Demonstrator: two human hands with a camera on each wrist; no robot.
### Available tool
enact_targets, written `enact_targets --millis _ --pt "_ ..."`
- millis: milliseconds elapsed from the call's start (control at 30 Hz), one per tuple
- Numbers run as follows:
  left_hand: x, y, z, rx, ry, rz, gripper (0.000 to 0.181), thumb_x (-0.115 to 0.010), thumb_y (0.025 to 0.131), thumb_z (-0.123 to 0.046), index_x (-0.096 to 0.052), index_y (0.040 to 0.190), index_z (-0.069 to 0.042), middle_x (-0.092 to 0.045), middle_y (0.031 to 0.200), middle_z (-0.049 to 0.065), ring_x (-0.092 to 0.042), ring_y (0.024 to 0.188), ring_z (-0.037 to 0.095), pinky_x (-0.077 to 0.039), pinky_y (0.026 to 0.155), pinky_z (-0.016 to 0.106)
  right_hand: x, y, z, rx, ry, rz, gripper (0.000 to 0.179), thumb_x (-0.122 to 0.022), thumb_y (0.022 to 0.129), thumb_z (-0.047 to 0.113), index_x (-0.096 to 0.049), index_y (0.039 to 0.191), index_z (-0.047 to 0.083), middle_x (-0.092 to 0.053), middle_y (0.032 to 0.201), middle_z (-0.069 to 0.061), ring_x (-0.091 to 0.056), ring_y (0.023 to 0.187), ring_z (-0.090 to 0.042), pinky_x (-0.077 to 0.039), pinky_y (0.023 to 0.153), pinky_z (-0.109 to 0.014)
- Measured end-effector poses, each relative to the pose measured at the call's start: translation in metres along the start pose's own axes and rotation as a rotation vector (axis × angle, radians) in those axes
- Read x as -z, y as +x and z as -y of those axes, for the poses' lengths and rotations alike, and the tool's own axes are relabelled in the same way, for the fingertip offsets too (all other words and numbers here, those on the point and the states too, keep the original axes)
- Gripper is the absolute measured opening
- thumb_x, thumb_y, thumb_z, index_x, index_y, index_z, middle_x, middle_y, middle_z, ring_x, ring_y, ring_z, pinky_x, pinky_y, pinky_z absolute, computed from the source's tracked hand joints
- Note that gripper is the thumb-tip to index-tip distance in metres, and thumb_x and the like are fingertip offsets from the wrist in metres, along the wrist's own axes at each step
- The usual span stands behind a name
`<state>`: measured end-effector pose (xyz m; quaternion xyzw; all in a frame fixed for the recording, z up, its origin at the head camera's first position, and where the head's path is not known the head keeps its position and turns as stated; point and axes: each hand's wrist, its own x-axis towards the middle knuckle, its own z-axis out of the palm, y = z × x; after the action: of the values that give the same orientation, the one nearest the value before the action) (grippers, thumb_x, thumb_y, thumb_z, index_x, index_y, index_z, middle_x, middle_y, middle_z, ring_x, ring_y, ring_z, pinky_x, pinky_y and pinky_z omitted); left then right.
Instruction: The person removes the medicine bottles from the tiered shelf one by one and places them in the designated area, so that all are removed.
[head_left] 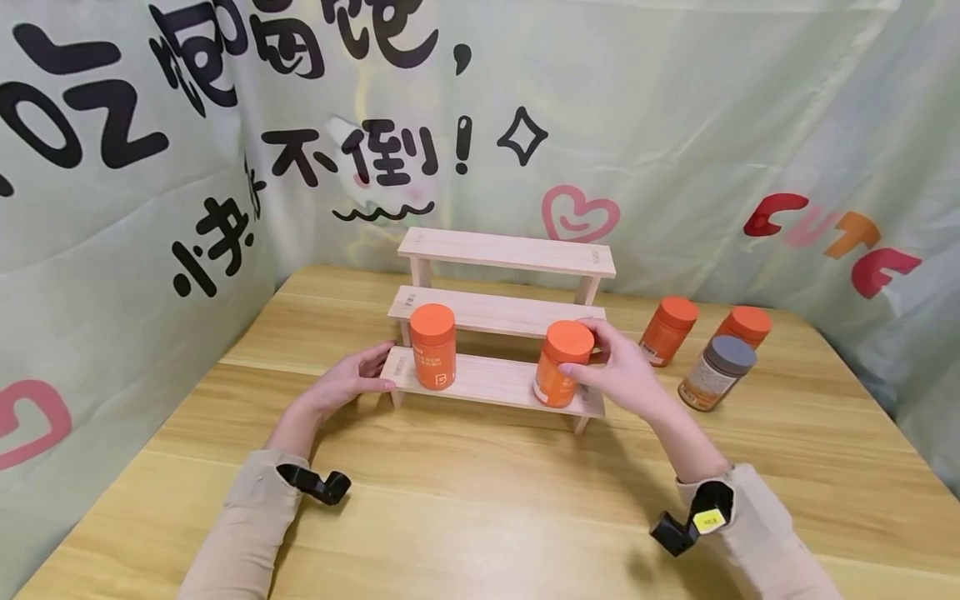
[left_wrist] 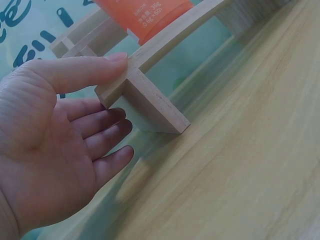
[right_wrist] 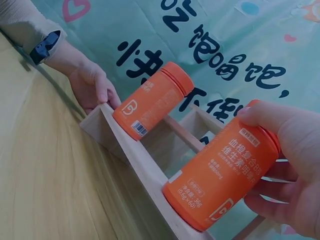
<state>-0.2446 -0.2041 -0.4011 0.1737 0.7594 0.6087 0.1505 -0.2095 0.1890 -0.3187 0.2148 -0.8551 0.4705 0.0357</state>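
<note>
A three-step wooden display shelf [head_left: 487,377] stands on the table. My left hand [head_left: 350,383] holds the left end of its bottom step, thumb [left_wrist: 95,70] on top and the index finger against the edge; the other fingers lie loosely bent below. On that step, towards the left, stands an orange pill bottle [head_left: 433,348] that no hand touches. At the step's right end my right hand [head_left: 621,367] grips a second orange pill bottle [right_wrist: 225,170], thumb on the near side and fingers behind. This bottle is upright, its base at the step's surface.
Two more orange bottles [head_left: 670,331] [head_left: 746,324] and a grey-capped bottle [head_left: 717,373] stand on the wooden table [head_left: 465,517], right of the shelf. A printed cloth [head_left: 675,150] hangs behind and at the left. The middle step [head_left: 510,312] and top step [head_left: 506,252] rise behind.
</note>
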Motion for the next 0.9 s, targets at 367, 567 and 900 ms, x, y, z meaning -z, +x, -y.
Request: enact_targets --millis 367,567,900 --pt "0.000 0.000 0.000 -0.010 -0.025 0.004 0.081 -0.066 0.084 -0.009 -0.015 0.144 0.008 -0.016 0.149 0.027 -0.016 0.136 0.039 -0.015 0.110 0.048 0.025 -0.008 0.000 -0.013 -0.040 -0.094 0.052 -0.070 0.082 0.010 -0.047 0.128 0.001 -0.057 0.112 -0.014 -0.057 0.087 -0.018 -0.050 0.072 -0.021" --pt "0.000 0.001 -0.001 -0.007 -0.030 0.011 0.081 -0.066 0.084 -0.009 -0.015 0.144 0.008 -0.015 0.149 0.026 -0.016 0.136 0.039 -0.014 0.110 0.047 0.046 -0.020 -0.008 -0.055 -0.098 -0.153 0.053 -0.069 0.084 0.015 -0.046 0.130 0.004 -0.057 0.112 -0.012 -0.056 0.085 -0.010 -0.049 0.069 -0.019" --pt "0.000 -0.001 -0.003 -0.006 -0.022 0.006 0.082 -0.067 0.084 -0.010 -0.014 0.144 0.009 -0.014 0.150 0.026 -0.015 0.136 0.039 -0.014 0.111 0.047 0.079 -0.045 -0.026 -0.124 -0.138 -0.284 0.056 -0.066 0.086 0.018 -0.040 0.132 -0.002 -0.052 0.107 0.011 -0.054 0.087 0.003 -0.045 0.068 -0.012"
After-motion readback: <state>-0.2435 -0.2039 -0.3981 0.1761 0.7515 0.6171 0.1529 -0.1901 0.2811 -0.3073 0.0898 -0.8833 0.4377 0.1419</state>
